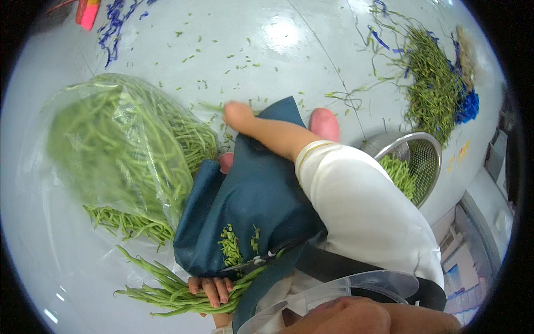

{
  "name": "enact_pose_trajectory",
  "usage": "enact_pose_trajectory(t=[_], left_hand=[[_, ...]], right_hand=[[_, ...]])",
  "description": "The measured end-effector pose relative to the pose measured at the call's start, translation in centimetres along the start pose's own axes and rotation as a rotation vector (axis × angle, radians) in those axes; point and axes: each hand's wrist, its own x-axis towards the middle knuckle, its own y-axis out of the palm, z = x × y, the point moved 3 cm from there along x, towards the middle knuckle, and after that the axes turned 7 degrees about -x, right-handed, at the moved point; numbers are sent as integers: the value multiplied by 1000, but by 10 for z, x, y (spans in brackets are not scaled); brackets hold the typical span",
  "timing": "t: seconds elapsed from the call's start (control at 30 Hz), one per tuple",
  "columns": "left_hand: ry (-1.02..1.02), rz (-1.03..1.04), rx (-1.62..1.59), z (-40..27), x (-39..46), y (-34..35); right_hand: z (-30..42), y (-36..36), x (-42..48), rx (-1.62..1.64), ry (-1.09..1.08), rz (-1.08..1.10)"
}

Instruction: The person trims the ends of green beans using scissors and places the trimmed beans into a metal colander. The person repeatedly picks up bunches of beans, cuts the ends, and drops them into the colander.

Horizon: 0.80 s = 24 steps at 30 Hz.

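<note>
My left hand (212, 291) grips a bundle of long green beans (167, 288) at the bottom, beside the dark blue apron (267, 188). My right hand (238, 117) is stretched out over the floor, closed and blurred, with a thin green bean (212, 107) sticking out to its left. Scissors (255, 261) lie on the apron near my left hand, beside short cut bean pieces (230, 246). A clear plastic bag (125, 146) full of green beans stands at the left, with more beans spilling from below it.
A perforated metal colander (429, 167) holding cut green beans (396, 173) stands at the right. Behind it is a pile of thin beans or stems (434, 83) with blue strips. Bean scraps (229, 56) dot the floor. A pink shoe (324, 124) shows beyond the apron.
</note>
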Motion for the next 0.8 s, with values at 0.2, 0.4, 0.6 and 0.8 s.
enact_pose_trajectory(t=[0.2,0.4,0.6,0.8], left_hand=[[-107,384,-53,0,49,-3],[-165,291,-93,23,78,-10],[-193,169,181,43,106,23],[-179,17,135,57,74,43]], right_hand=[[-43,-194,-29,338,91,-583],[-10,-331,-197,881,140,-313],[101,-295,-353,1284,-95,255],[177,-243,-404,427,-537,-150]])
